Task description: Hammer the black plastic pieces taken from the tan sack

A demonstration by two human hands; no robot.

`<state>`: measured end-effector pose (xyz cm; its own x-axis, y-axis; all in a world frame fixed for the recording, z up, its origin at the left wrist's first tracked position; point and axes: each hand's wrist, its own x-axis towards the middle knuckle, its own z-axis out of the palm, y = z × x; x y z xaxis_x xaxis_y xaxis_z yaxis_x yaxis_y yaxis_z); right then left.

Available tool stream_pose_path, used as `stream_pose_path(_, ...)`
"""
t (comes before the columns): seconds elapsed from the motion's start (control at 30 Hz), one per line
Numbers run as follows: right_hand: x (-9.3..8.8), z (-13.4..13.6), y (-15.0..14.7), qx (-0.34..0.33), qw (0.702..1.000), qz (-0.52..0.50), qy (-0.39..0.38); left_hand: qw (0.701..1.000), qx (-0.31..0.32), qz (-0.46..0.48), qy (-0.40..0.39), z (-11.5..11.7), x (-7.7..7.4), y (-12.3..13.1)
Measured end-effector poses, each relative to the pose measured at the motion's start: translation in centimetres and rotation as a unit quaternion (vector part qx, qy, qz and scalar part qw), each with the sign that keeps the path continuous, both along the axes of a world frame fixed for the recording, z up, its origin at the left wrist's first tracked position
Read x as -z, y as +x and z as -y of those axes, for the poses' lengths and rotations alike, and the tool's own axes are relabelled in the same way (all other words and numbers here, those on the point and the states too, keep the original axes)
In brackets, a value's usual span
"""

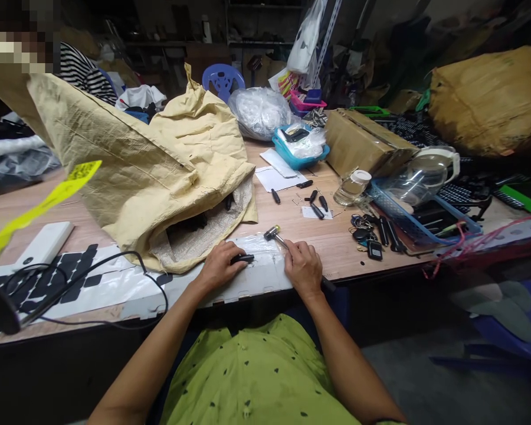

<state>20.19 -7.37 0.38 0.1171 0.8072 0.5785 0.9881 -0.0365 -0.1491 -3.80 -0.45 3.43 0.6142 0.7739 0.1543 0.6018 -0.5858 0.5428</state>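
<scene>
My right hand is wrapped round the handle of a small hammer, whose head has a yellowish face and hangs over the work board. The handle's dark end pokes out below my palm. With my left hand I grip a small black part and hold it down on a pale grey board at the table's front edge. Its exact kind is too small to make out. Just beyond my left hand gapes the mouth of a large beige sack, with dark pieces inside.
Several small black pieces lie beyond the hammer, near a blue basket. To the right are keys, a glass jar, a blue tray and a cardboard box. A black cable crosses the left side. A person in a striped sleeve is beyond the sack.
</scene>
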Motion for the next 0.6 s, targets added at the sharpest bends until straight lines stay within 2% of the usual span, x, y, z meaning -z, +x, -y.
stream_pose_path(0.13,0.1,-0.1,0.2,0.001,1.000,-0.004,-0.013,0.998,-0.030,0.052,-0.029,0.1,1.3,-0.1)
stream_pose_path(0.33,0.1,0.0,1.0,-0.041,0.997,-0.061,-0.004,0.995,-0.038,0.079,-0.039,-0.1,1.4,-0.1)
stream_pose_path(0.43,-0.8,0.9,0.4,-0.112,0.984,-0.136,0.024,0.996,-0.042,0.075,-0.034,0.1,1.4,0.1)
stream_pose_path(0.6,-2.6,2.6,-2.0,-0.255,0.938,-0.233,0.019,0.995,-0.051,0.070,-0.047,0.1,1.3,0.4)
